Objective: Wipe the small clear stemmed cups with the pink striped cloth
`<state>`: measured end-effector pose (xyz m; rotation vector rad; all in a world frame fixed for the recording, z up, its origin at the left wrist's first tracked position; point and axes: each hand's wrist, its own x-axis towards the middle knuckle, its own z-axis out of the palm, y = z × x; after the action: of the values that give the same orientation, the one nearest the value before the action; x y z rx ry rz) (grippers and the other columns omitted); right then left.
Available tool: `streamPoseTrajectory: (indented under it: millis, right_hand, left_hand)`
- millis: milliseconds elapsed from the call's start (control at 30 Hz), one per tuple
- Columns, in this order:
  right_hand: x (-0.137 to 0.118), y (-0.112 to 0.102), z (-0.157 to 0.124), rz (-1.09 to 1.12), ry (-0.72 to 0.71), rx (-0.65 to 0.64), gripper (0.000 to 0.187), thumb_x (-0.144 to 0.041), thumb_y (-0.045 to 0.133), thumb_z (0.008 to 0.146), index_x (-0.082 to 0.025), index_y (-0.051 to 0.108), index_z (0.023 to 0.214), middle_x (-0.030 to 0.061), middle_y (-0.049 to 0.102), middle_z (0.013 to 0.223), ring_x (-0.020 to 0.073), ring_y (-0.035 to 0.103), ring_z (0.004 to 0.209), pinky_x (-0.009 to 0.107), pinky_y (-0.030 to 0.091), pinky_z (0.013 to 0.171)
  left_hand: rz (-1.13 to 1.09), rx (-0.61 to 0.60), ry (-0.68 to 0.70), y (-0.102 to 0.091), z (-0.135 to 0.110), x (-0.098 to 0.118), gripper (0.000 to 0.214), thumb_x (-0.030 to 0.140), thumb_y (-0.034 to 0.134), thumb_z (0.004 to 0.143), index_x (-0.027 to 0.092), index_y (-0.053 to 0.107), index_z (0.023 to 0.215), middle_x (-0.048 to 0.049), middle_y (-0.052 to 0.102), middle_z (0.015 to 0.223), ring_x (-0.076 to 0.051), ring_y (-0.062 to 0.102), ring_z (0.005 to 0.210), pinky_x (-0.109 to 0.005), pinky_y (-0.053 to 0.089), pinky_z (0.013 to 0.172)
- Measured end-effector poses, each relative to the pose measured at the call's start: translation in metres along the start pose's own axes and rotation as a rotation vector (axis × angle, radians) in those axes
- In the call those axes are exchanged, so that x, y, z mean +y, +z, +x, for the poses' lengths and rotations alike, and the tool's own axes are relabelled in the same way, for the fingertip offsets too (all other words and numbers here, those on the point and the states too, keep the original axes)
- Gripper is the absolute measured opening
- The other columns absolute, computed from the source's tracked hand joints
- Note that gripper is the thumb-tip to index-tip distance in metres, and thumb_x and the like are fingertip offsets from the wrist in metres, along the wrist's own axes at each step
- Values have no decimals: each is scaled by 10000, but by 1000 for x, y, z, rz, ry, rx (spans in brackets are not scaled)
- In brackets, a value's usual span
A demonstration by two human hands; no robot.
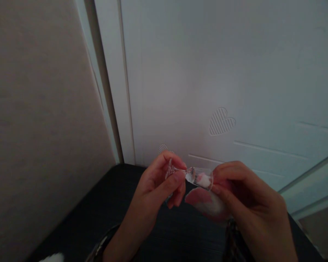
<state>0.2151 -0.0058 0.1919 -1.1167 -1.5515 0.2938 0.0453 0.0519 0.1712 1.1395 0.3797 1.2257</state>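
Observation:
A small clear stemmed glass [190, 174] is held sideways above the dark table, its foot to the left and its mouth to the right. My left hand [155, 187] is closed, pinching the stem between thumb and fingers. My right hand [251, 203] is closed at the mouth of the glass on a pink and white cloth [205, 203]. Part of the cloth shows inside the bowl, and the rest hangs below the glass. The fingers of my right hand partly hide the rim.
The dark table [180, 240] lies under both hands. Behind it stands a white panel [175, 72] with embossed striped hearts. A beige wall [38, 109] borders the left side. Something white [53, 257] is cut off at the bottom left edge.

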Motion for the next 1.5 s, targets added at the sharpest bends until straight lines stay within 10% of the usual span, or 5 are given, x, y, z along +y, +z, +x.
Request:
streamPoseTrajectory:
  millis: [333,633,1500]
  right_hand:
    - [4,-7,-1,-67,-106,-34,244,-139,639,931,-341,759,998,-23,665,1106,119,660,1004,189,525,819]
    - [-2,10,-7,68,61,199,211,-136,730,846,-319,680,937,-58,747,834,102,716,680,134,568,556]
    - [0,16,-2,88,-52,140,247,-83,638,913,-305,738,953,-10,675,991,151,653,939,252,525,794]
  left_hand:
    - [-31,92,41,6,-2,-3,124,303,708,921,204,636,896,75,540,561,-33,430,432,-113,318,433]
    - [-44,-27,-5,1,-3,-1,139,299,710,918,200,623,871,67,548,568,-39,446,435,-117,325,428]
    - [-76,129,46,12,-8,3,125,304,744,885,222,656,852,55,582,552,-67,481,455,-143,327,427]
